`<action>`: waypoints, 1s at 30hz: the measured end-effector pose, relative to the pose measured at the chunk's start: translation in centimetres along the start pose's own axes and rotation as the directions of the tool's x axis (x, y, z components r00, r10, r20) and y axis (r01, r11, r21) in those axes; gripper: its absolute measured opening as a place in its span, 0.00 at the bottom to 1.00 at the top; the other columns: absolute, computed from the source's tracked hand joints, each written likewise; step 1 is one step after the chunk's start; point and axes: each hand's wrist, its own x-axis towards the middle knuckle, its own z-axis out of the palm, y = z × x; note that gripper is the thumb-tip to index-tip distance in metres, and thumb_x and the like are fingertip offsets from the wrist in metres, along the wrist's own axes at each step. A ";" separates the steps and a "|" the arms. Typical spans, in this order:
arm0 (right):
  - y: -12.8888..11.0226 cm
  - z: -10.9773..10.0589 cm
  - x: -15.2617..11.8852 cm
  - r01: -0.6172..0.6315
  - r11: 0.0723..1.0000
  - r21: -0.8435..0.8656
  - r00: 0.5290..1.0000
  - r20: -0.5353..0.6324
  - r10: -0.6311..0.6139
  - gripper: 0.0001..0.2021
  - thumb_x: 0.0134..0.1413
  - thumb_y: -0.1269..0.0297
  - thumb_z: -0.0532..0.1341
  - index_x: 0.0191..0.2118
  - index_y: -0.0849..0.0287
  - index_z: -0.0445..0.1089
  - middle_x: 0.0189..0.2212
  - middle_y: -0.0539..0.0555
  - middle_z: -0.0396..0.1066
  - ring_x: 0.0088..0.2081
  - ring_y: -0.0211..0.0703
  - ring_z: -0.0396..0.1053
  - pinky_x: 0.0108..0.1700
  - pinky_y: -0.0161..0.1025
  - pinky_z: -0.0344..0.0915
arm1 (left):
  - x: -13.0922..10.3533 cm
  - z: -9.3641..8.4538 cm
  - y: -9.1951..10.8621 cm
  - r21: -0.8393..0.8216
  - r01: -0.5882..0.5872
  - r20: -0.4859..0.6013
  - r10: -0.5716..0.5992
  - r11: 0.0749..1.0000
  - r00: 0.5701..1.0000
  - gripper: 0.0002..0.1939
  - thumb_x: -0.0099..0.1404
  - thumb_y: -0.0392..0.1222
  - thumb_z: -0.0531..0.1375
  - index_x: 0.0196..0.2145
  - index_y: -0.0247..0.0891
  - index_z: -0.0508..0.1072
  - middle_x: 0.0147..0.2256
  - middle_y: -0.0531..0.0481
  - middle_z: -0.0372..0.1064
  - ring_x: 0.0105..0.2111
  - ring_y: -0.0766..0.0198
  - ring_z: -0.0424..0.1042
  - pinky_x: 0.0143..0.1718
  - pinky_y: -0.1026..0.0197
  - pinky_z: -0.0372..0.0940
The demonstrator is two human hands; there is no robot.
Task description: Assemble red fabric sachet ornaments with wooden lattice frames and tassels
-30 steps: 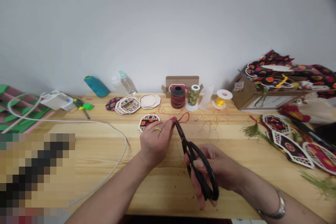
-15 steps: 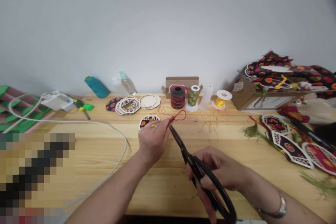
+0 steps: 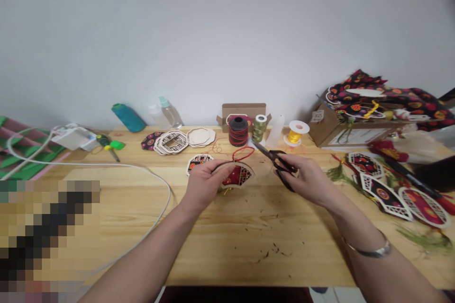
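My left hand (image 3: 206,180) pinches a fan-shaped ornament (image 3: 239,175) with dark red patterned fabric and a pale lattice edge. A red cord loop (image 3: 243,153) rises from its top, and a bit of yellow thread shows below it. My right hand (image 3: 305,177) grips black-handled scissors (image 3: 280,163) to the right of the ornament. The blades point up and left toward the spools, apart from the ornament and its cord. Behind my left hand lies another ornament (image 3: 194,163) with a black floral panel, partly covered by the fingers.
Lattice frames (image 3: 172,142), a red cord spool (image 3: 238,132), a green spool (image 3: 260,128) and a yellow spool (image 3: 294,136) line the back. A carton (image 3: 355,135) heaped with fabric stands right, finished ornaments (image 3: 387,194) before it. A white cable (image 3: 156,175) curves left; dark clippings (image 3: 273,250) lie in front.
The scissors have moved away from the cord, up and to the right, and swung to point at the spools. My left hand has turned, bringing the ornament's face into view.
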 end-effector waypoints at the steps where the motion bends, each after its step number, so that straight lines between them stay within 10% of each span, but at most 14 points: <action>1: 0.2 0.1 0.1 0.005 0.999 -0.034 1.000 0.003 -0.005 0.10 0.52 0.65 0.57 0.39 0.60 0.72 0.30 0.53 0.73 0.31 0.40 0.66 0.33 0.36 0.61 | 0.1 0.0 -0.2 -0.039 0.028 0.029 -0.027 0.999 0.999 0.12 0.56 0.47 0.66 0.34 0.36 0.80 0.31 0.48 0.79 0.29 0.62 0.77 0.31 0.62 0.72; 30: 0.8 0.8 0.2 0.094 0.989 0.112 0.972 0.205 -0.116 0.18 0.49 0.73 0.56 0.46 0.59 0.72 0.33 0.52 0.73 0.34 0.39 0.68 0.37 0.36 0.66 | -0.2 -0.2 -0.6 -0.161 0.125 0.294 -0.074 0.979 0.953 0.11 0.54 0.45 0.67 0.35 0.38 0.81 0.32 0.47 0.79 0.29 0.62 0.77 0.31 0.60 0.73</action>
